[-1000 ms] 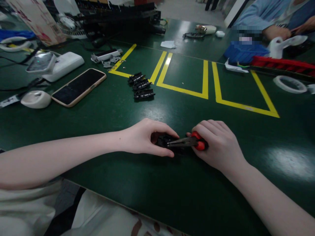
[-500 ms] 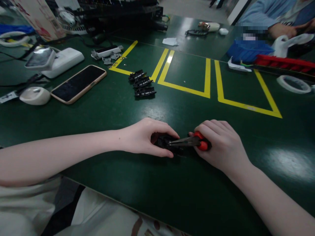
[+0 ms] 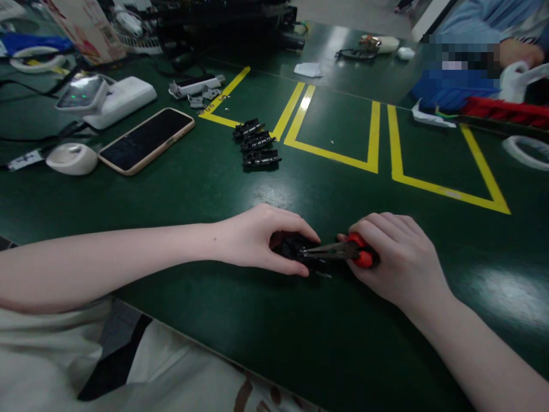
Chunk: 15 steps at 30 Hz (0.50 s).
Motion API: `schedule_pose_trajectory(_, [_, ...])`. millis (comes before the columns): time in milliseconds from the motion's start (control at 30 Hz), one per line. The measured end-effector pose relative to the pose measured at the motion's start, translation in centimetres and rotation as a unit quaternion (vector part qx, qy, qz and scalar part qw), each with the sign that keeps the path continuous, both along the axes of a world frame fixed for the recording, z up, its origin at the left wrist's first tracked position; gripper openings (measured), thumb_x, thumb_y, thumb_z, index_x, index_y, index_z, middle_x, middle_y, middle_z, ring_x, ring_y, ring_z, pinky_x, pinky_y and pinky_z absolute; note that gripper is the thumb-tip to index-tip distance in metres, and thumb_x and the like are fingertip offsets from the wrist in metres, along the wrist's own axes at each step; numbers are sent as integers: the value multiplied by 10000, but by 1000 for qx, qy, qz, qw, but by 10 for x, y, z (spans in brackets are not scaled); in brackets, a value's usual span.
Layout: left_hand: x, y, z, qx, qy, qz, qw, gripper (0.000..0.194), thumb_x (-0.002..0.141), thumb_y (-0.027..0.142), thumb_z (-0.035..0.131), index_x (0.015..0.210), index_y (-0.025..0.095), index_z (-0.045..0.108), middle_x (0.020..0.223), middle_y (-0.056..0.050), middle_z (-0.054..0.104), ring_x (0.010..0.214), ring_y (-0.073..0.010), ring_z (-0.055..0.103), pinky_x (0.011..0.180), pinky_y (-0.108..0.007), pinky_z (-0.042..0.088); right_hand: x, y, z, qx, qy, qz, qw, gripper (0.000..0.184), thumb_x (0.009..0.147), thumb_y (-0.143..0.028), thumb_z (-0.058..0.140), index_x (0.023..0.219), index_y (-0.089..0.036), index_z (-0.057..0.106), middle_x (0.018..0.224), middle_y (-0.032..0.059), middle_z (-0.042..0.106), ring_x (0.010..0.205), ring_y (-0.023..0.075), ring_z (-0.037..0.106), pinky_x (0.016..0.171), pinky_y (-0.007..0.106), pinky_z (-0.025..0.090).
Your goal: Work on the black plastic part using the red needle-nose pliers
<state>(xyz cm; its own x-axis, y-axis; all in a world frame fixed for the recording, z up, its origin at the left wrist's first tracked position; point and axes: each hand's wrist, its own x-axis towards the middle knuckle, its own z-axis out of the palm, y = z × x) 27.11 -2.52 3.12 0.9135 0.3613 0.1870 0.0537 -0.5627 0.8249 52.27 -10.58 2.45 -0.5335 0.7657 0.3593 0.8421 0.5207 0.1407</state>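
Note:
My left hand point(image 3: 270, 237) is closed around a black plastic part point(image 3: 292, 247) lying on the green table, thumb on the near side and fingers on the far side. My right hand point(image 3: 398, 254) grips needle-nose pliers point(image 3: 337, 250) by their red handles. The jaws point left, and their tips reach the black part between my left thumb and fingers. Whether the tips pinch anything small cannot be made out. Beyond my left hand lie several similar black plastic parts point(image 3: 261, 159) in a short row.
A phone point(image 3: 148, 140), a white oval object point(image 3: 72, 158) and a white device point(image 3: 124, 102) lie at left. Metal pieces point(image 3: 197, 87) sit behind. Yellow tape point(image 3: 330, 157) marks frames on the table point(image 3: 206, 194). At right are a blue bin point(image 3: 454, 91), a red-edged rack point(image 3: 506, 111), a tape roll point(image 3: 527, 152) and another person's arm point(image 3: 476, 23).
The whole view has shifted slightly, so things appear a little further right. My left hand still holds the black part, and the pliers' tips remain at it.

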Motion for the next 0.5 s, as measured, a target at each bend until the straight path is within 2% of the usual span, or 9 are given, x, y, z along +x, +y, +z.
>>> schedule_pose_trajectory(233, [0,1,0,1,-2,-9,1000,407,801,282,784,1145,107,658,973,-34,682,769,-110,601,628,-196,466,-2,-1,3,7,-16,16,1000,52,845,-214,558,835,-169,536,799,75,607,738,230,578,639,361,463])
schedule_pose_trajectory(500, [0,1,-1,2,-13,-9,1000,394,809,279,778,1141,103,659,962,-32,682,754,-100,591,617,-188,454,-2,0,4,-16,-11,9,1000,94,815,-197,595,798,-188,503,773,58,590,712,212,559,625,348,456])
